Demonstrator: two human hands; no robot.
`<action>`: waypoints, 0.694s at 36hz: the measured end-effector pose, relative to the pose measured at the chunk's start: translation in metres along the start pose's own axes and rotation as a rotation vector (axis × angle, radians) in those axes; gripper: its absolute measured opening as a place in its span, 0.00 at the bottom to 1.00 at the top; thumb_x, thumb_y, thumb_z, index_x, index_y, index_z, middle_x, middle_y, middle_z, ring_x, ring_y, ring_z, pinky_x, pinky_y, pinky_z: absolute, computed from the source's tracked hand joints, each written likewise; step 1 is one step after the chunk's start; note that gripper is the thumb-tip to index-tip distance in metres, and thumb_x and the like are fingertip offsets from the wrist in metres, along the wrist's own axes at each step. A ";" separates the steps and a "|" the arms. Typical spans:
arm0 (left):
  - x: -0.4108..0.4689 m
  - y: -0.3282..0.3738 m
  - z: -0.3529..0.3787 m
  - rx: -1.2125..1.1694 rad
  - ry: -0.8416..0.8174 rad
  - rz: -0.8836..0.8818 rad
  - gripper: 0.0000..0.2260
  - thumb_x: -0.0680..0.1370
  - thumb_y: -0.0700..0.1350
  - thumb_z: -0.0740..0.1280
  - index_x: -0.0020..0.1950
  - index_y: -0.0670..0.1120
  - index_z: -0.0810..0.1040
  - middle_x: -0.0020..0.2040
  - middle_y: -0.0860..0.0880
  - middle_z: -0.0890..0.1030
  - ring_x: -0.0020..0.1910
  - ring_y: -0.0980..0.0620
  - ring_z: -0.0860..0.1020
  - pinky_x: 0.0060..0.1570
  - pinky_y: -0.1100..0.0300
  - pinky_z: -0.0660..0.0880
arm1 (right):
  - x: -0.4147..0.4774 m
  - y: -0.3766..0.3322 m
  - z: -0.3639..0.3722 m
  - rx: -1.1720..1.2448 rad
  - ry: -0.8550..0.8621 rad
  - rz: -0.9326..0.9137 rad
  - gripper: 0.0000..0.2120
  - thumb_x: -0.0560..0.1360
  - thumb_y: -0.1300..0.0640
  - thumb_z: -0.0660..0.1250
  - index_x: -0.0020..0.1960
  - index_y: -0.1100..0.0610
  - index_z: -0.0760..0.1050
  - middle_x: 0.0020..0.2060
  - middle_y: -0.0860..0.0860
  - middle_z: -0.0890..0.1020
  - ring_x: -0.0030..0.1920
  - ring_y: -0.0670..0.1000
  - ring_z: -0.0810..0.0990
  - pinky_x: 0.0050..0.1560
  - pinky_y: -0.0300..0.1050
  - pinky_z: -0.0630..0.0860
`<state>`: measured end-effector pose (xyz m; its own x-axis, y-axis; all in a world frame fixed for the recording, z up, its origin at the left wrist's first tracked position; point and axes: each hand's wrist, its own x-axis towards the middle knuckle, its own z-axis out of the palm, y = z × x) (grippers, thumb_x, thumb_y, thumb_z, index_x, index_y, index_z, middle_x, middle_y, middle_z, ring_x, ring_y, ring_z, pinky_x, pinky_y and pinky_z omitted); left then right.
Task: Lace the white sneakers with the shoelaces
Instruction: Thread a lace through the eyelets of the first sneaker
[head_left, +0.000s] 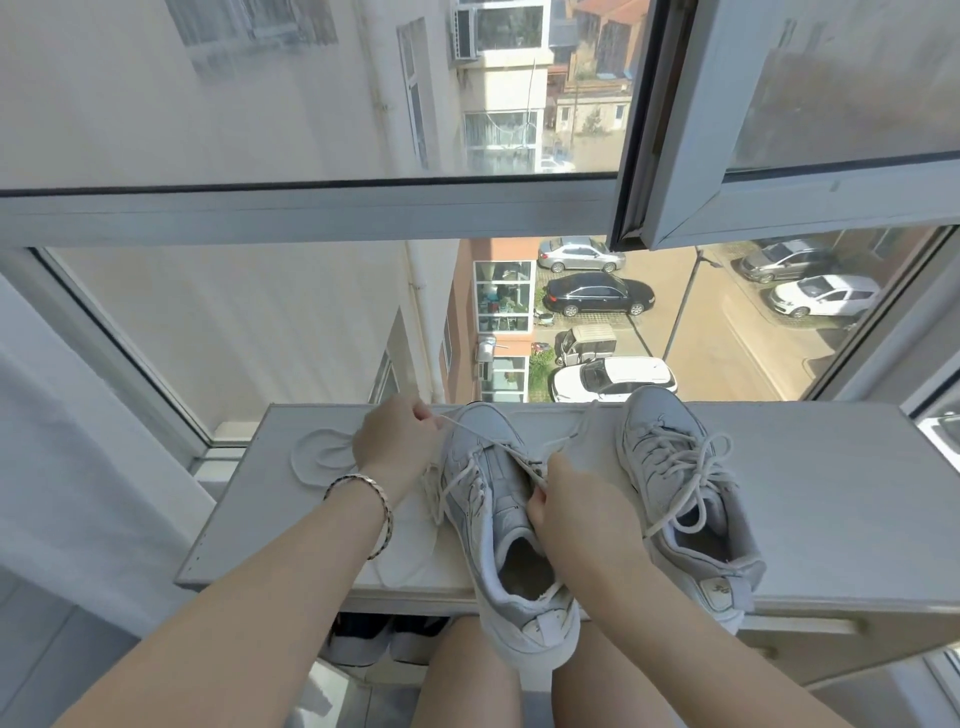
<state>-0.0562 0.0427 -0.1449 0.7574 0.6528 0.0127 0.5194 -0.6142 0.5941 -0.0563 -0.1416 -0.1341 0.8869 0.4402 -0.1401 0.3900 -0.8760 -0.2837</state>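
1. Two white sneakers sit on a white desk (831, 493) under the window (311, 208), toes pointing at the glass.
2. The left sneaker (498, 519) lies in the middle of the desk, its heel hanging over the near edge.
3. The left hand (400, 441) pinches one end of its lace (467, 428), drawn taut up and to the left over the toe.
4. The right hand (576, 499) pinches the lace at the eyelets beside the tongue.
5. The right sneaker (680, 483) stands just beside it, untouched, its lace threaded and the ends lying loose over the opening.
6. A bracelet (363, 493) circles the left wrist.
7. What looks like a thin white sock (322, 457) lies flat on the desk left of the hands.
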 end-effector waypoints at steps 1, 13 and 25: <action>0.000 -0.001 0.000 0.095 -0.005 0.022 0.07 0.77 0.47 0.64 0.40 0.48 0.74 0.42 0.49 0.79 0.51 0.46 0.74 0.46 0.56 0.67 | 0.000 -0.001 0.000 -0.003 -0.005 0.003 0.04 0.81 0.55 0.53 0.52 0.55 0.62 0.30 0.48 0.62 0.29 0.48 0.62 0.26 0.40 0.55; -0.005 0.032 -0.005 0.161 -0.584 0.669 0.04 0.76 0.43 0.68 0.49 0.44 0.78 0.47 0.50 0.75 0.49 0.53 0.73 0.51 0.59 0.70 | -0.002 -0.003 -0.002 -0.005 -0.010 0.011 0.06 0.81 0.55 0.53 0.47 0.55 0.57 0.30 0.48 0.62 0.28 0.49 0.61 0.25 0.41 0.53; -0.020 0.020 0.008 0.145 -0.310 0.698 0.10 0.79 0.42 0.59 0.37 0.45 0.67 0.36 0.52 0.69 0.38 0.53 0.66 0.34 0.65 0.60 | -0.002 -0.004 -0.001 0.006 -0.001 0.007 0.06 0.80 0.57 0.52 0.45 0.55 0.57 0.29 0.48 0.62 0.27 0.47 0.60 0.25 0.41 0.54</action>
<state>-0.0581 0.0134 -0.1403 0.9931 -0.0476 0.1067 -0.0884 -0.9034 0.4197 -0.0590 -0.1389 -0.1321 0.8895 0.4340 -0.1429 0.3819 -0.8779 -0.2887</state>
